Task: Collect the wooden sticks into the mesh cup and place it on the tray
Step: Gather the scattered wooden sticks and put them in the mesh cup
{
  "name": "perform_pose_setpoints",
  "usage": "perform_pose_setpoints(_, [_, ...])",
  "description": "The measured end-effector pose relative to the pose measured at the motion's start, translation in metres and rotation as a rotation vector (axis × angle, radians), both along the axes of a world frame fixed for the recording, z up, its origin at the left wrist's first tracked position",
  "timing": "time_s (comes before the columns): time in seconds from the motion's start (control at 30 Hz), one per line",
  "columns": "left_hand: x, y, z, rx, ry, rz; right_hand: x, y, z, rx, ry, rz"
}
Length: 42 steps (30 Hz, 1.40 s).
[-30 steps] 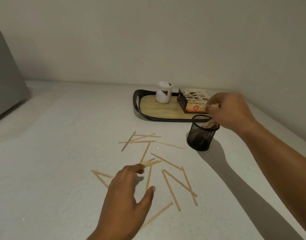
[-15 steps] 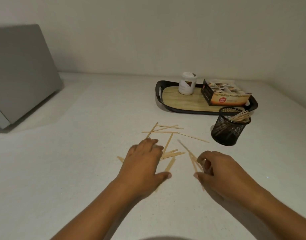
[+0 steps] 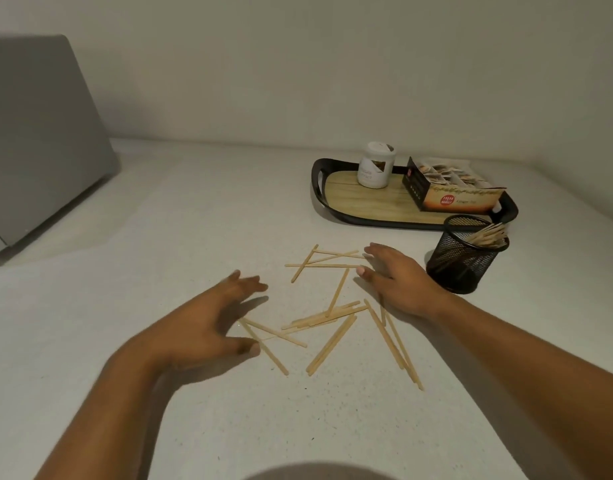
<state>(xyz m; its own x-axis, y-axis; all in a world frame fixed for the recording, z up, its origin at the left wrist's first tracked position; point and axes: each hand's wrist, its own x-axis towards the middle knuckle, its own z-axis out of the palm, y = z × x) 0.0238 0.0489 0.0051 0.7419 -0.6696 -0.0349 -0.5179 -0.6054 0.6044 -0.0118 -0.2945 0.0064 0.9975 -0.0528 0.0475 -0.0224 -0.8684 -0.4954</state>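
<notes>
Head view: my left hand (image 3: 208,327) and right hand (image 3: 400,284) are spread, fingers apart, holding nothing, flanking loose sticks (image 3: 324,317) on the counter (image 3: 194,220). The cup (image 3: 460,265), with some sticks inside, stands just beside the tray (image 3: 318,188).

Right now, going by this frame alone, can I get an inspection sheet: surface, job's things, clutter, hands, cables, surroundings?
Surface: white speckled countertop, no spills seen.
Job's things: thin wooden sticks lie scattered and crossed on the counter; a few more stand in the black wire-mesh cup, which sits upright on the counter beside the black-rimmed wooden tray, not on it.
Clutter: white jar and printed carton, both on the tray.
Hands: left hand open, fingers spread by the near sticks, blurred; right hand open, fingers straight at the far sticks; neither holds anything.
Cables: nothing seen.
Surroundings: plain wall; grey slanted panel at left.
</notes>
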Motion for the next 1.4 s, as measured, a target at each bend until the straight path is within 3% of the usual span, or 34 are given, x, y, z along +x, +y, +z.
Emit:
perform_pose_setpoints(0.17, [-0.001, -0.011, -0.01, -0.04, -0.053, 0.055, 0.039, 0.008, -0.006, -0.088, 0.007, 0.091])
perform_pose_setpoints(0.3, [-0.009, -0.033, -0.019, -0.01, -0.21, 0.094, 0.056, 0.029, 0.001, -0.12, 0.055, 0.285])
perform_pose_setpoints(0.4, [-0.013, -0.041, -0.021, -0.02, -0.267, 0.158, 0.055, 0.044, 0.008, -0.288, 0.069, 0.441])
perform_pose_setpoints(0.6, [-0.02, -0.046, -0.015, -0.016, -0.352, 0.188, 0.002, 0.052, 0.021, -0.503, -0.087, 0.391])
perform_pose_setpoints(0.73, [-0.028, -0.049, -0.008, 0.024, -0.343, 0.089, -0.04, 0.044, 0.024, -0.396, -0.041, 0.348])
perform_pose_setpoints(0.83, [-0.032, -0.049, -0.006, 0.092, -0.31, -0.005, -0.051, 0.019, 0.026, -0.205, -0.095, 0.105])
perform_pose_setpoints(0.97, [-0.034, -0.051, -0.008, 0.103, -0.301, -0.025, -0.056, -0.005, 0.02, -0.264, 0.01, -0.122])
perform_pose_setpoints(1.2, [-0.036, -0.062, -0.009, -0.002, -0.295, 0.007, -0.092, 0.029, 0.008, -0.262, -0.12, 0.046])
perform_pose_setpoints(1.4, [-0.038, -0.063, -0.012, -0.04, -0.292, 0.016, -0.094, 0.035, 0.007, -0.128, -0.124, 0.106])
